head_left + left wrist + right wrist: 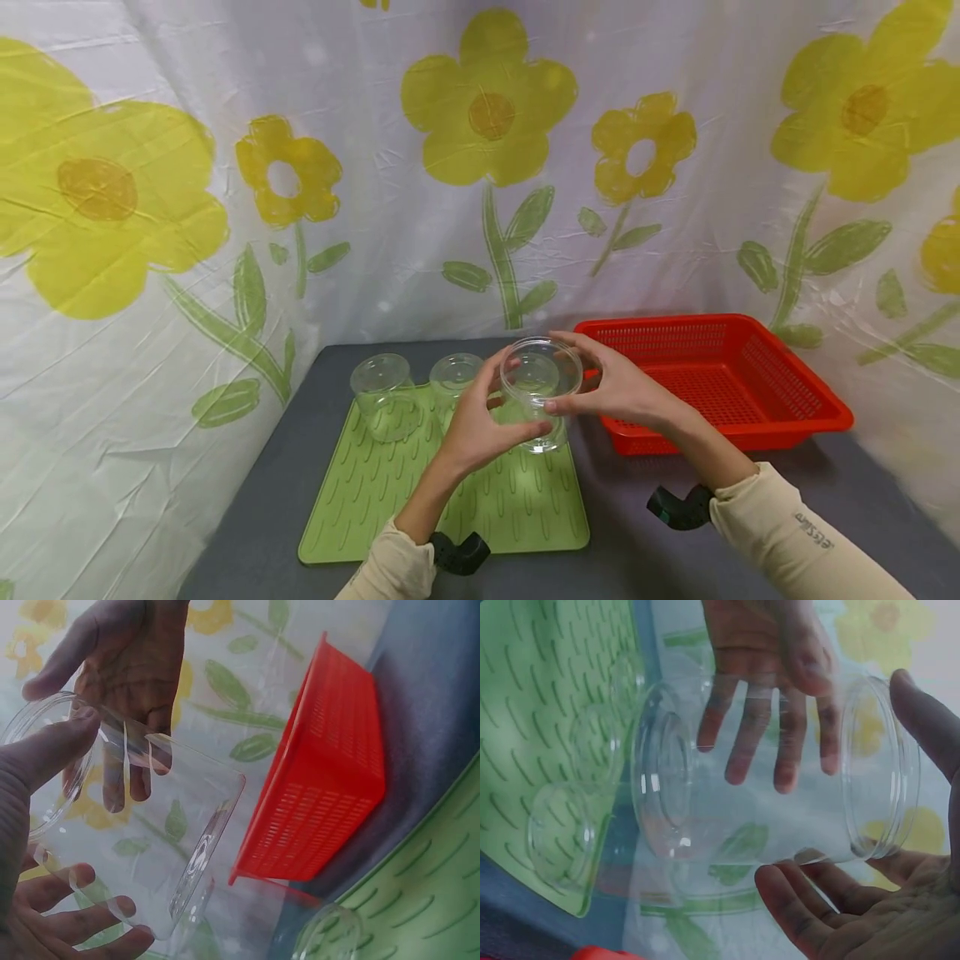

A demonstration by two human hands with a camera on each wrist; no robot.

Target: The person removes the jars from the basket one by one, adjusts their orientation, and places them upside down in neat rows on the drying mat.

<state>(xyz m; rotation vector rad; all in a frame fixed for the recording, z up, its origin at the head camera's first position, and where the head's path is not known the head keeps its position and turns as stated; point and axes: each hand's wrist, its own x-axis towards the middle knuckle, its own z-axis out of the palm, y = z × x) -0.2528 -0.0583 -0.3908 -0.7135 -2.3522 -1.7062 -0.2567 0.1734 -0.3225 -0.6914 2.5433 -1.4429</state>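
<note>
Between both hands is a clear plastic jar point(540, 421), held up over the back right of the green ridged mat point(450, 508). My left hand point(474, 425) holds it from the left, its thumb at the ringed rim and the fingers spread along the side in the left wrist view. From the other side my right hand point(618, 383) grips it close to the rim, thumb in front. The right wrist view shows the jar's round base point(664, 776) pointing towards the mat. Two similar clear jars, a left one point(385, 396) and a middle one point(452, 382), stand on the mat; another shows through the held jar.
A red perforated plastic basket point(750, 437) stands at the right, close beside my right hand. The dark grey table point(258, 508) lies under the mat and basket. Behind hangs a white curtain point(375, 275) printed with yellow flowers.
</note>
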